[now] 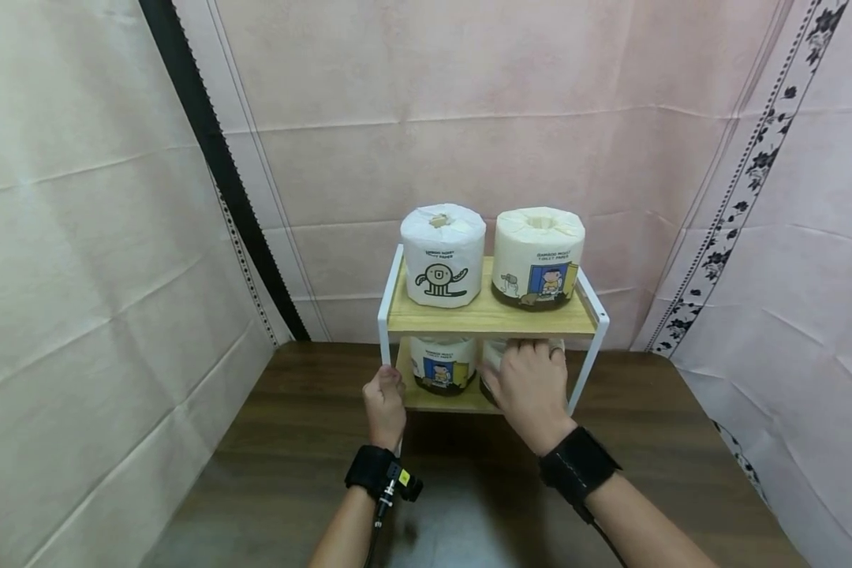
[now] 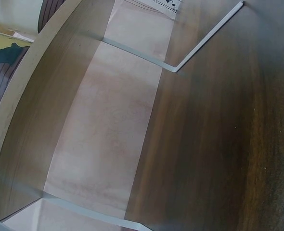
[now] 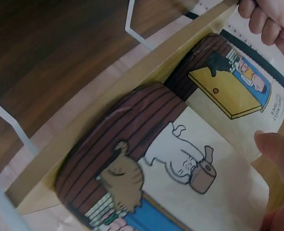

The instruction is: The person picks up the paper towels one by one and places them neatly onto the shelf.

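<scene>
A two-tier rack with wooden shelves [image 1: 483,319] and a white metal frame [image 1: 591,367] stands on the brown table. My left hand [image 1: 383,404] grips the frame's left front leg at the lower shelf's height. On the lower shelf, at the right, my right hand [image 1: 532,386] holds a wrapped toilet paper roll [image 3: 195,159] from above, its thumb [image 3: 277,147] on the roll's left side. Most of that roll is hidden in the head view. A second roll [image 1: 442,367] stands to its left. The left wrist view shows the shelf's underside, not the hand.
Two more toilet paper rolls stand on the upper shelf: a white one [image 1: 443,264] at left and a cream one [image 1: 537,264] at right. Pale cloth [image 1: 426,102] hangs behind and at both sides. The brown table [image 1: 255,473] extends around the rack.
</scene>
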